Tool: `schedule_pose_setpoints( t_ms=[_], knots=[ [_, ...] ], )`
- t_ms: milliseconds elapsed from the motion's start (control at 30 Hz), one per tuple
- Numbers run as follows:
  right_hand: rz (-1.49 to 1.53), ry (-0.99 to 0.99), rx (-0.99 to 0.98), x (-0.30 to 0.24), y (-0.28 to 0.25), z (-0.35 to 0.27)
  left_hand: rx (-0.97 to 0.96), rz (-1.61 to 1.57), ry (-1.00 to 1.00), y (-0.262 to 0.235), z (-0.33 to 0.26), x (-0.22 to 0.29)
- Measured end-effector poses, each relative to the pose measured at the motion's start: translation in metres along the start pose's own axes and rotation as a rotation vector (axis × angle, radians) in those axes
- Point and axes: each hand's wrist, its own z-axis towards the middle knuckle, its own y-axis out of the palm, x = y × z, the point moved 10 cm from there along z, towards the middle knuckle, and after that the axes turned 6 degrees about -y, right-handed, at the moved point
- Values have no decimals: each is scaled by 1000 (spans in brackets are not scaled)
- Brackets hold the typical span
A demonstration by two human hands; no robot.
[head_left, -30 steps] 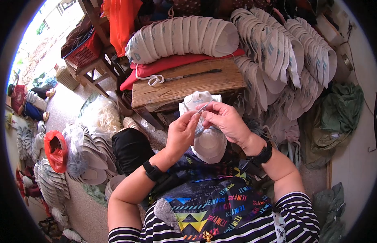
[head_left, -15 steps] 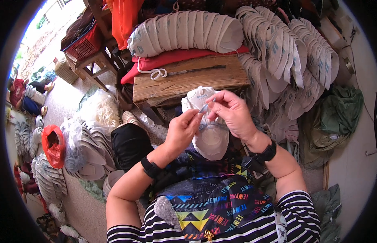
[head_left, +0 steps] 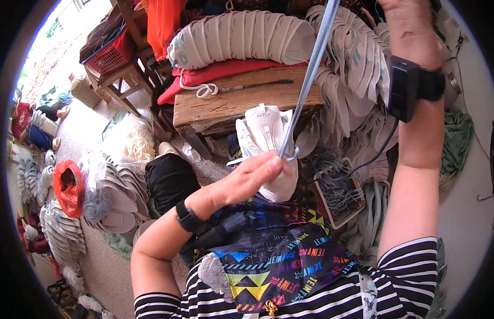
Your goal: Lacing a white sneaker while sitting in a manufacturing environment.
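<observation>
A white shoe upper stands toe down in front of me, its lower end partly behind my left hand. The fingers of that hand are closed in a pinch on a pale blue-grey shoelace at the upper's side. From there the lace runs taut up past the top edge of the picture. A short loop of it sticks out beside the fingertips. My right hand is raised high at the upper right; its fingers are cut off or blurred, so its grip is hidden.
A wooden bench holds a thin dark tool, a red cushion and a row of nested shoe uppers. More uppers hang to the right. A tray of laces sits by my lap. Bundled uppers lie left.
My right hand has swung from the shoe upper up to the top right, and the lace is now stretched long. My left hand has shifted slightly right and down, still pinching. The tray of laces has come into view.
</observation>
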Motion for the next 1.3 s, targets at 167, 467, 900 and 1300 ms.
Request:
schedule_pose_setpoints(
  t_ms=[167, 467, 900, 1300],
  knots=[
    [-354, 156, -304, 95, -7, -53, 128, 298, 365, -34, -28, 103],
    [-238, 706, -951, 165, 13, -306, 664, 302, -51, -104, -47, 27],
    [272, 1225, -1052, 143, -2, -361, 491, 706, -155, -58, -38, -67],
    [73, 907, -970, 121, 14, -352, 429, 414, -329, -60, -30, -87]
  ],
)
